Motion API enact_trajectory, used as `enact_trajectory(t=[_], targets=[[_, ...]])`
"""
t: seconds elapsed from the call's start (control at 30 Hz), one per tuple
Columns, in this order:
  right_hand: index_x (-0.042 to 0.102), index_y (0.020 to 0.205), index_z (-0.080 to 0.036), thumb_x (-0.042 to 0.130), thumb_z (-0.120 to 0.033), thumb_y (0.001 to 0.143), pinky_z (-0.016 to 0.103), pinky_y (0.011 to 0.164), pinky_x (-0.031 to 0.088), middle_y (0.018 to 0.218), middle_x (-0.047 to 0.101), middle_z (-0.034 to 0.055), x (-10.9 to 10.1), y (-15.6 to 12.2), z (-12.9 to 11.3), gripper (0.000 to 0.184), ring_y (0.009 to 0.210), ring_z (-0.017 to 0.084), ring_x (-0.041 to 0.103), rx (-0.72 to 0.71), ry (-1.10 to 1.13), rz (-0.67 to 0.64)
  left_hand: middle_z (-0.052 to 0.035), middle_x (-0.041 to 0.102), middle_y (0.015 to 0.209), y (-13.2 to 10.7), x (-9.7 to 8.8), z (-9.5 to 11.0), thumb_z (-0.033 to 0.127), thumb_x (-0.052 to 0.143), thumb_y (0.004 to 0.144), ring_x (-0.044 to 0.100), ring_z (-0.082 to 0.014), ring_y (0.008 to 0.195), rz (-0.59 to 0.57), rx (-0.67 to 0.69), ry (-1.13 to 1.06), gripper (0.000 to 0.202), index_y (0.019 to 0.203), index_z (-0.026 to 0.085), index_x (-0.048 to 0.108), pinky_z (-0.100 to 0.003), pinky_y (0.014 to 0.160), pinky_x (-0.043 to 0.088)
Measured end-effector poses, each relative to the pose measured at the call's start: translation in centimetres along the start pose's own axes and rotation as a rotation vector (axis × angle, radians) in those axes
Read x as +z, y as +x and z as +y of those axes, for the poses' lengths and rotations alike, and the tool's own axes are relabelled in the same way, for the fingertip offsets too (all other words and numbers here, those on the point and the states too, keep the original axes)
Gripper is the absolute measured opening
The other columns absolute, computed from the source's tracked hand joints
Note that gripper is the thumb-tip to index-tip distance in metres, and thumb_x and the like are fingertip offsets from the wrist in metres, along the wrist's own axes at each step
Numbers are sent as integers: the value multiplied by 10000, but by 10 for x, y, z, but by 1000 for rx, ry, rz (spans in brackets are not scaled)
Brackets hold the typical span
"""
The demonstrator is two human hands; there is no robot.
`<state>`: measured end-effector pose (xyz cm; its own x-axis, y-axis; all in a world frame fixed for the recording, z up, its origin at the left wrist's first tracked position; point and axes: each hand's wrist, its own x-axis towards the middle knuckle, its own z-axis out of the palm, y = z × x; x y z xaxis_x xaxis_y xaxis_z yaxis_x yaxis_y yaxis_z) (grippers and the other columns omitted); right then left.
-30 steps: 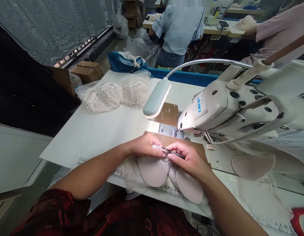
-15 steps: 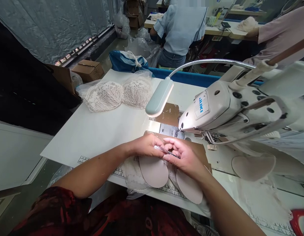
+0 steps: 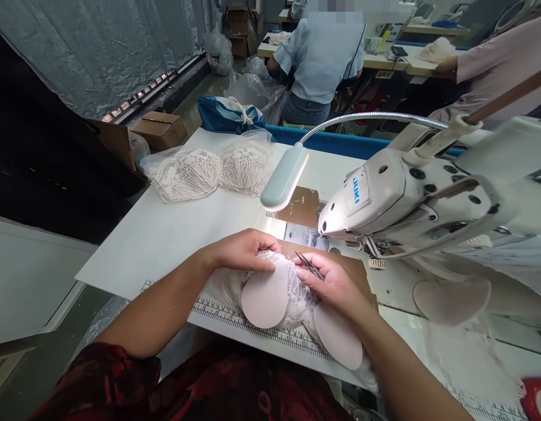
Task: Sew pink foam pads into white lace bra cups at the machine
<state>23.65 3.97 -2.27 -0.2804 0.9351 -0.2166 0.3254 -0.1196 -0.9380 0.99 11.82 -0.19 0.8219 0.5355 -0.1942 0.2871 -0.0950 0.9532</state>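
Observation:
Near the table's front edge, my left hand (image 3: 246,248) is closed on the upper edge of a lace bra (image 3: 297,286), thumb on top of its pale cup (image 3: 265,297). In my right hand (image 3: 334,280) is a pair of small metal thread snips (image 3: 309,266), blades pointing up and left, parted slightly. The right fingertips sit at the lace beside that cup. A second pale cup (image 3: 338,336) hangs under my right wrist, over the printed ruler (image 3: 235,318). Just beyond the hands is the white sewing machine (image 3: 375,187), its needle area to the right.
A lamp (image 3: 284,178) on a bent neck hangs over the brown cardboard (image 3: 303,202). Lace cups (image 3: 187,175) lie at back left. Another pale cup (image 3: 450,301) lies right of the machine. A person in light blue (image 3: 325,64) sits beyond, another person's pink sleeve (image 3: 493,52) at right.
My hands have moved apart. The left has shifted left and now grips the lace and cup; the right has turned the snips so the blades point up and left.

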Motion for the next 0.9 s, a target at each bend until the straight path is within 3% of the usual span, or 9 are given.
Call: enact_trajectory(t=[0.17, 0.27, 0.43, 0.57, 0.67, 0.9], targets=[[555, 726, -189, 564, -416, 851, 257, 547, 351, 657, 495, -10, 3, 1, -3, 259, 606, 138, 432, -94, -146, 69, -18, 600, 868, 6, 14, 3, 312, 638, 765, 518, -113, 756, 79, 13, 22, 233, 930, 147, 628, -200, 640, 393], [604, 787, -185, 562, -399, 854, 271, 600, 409, 711, 571, 9, 4, -1, -5, 228, 646, 155, 500, -120, -99, 87, -18, 596, 858, 11, 22, 1, 301, 660, 741, 512, -121, 763, 109, 20, 8, 256, 943, 149, 626, -210, 657, 393], [628, 1014, -191, 609, -382, 834, 302, 770, 478, 949, 649, 61, 4, -2, -2, 263, 868, 198, 596, -126, 38, 164, -19, 566, 776, 16, 29, -3, 327, 633, 771, 488, -115, 708, 63, -21, -70, 229, 871, 122, 642, -212, 616, 378], [551, 1149, -192, 557, -446, 871, 278, 649, 476, 843, 611, 45, 1, -3, 6, 376, 709, 155, 572, -75, 213, 152, -2, 539, 701, 15, 28, -2, 300, 620, 790, 452, -91, 644, 24, -43, -210, 188, 819, 117, 651, -199, 567, 345], [565, 1142, -191, 502, -468, 902, 277, 618, 461, 744, 569, 21, -5, -5, 10, 372, 649, 143, 539, -79, 210, 100, -13, 559, 704, 15, 28, -2, 340, 646, 780, 468, -101, 651, 58, -82, -262, 233, 828, 112, 667, -215, 588, 367], [607, 1036, -192, 583, -428, 849, 285, 644, 467, 813, 611, 46, -14, -7, 2, 303, 719, 166, 565, -77, 76, 29, -12, 569, 688, 13, 29, 2, 394, 679, 760, 481, -103, 639, 126, -158, -358, 273, 768, 121, 664, -211, 569, 374]])
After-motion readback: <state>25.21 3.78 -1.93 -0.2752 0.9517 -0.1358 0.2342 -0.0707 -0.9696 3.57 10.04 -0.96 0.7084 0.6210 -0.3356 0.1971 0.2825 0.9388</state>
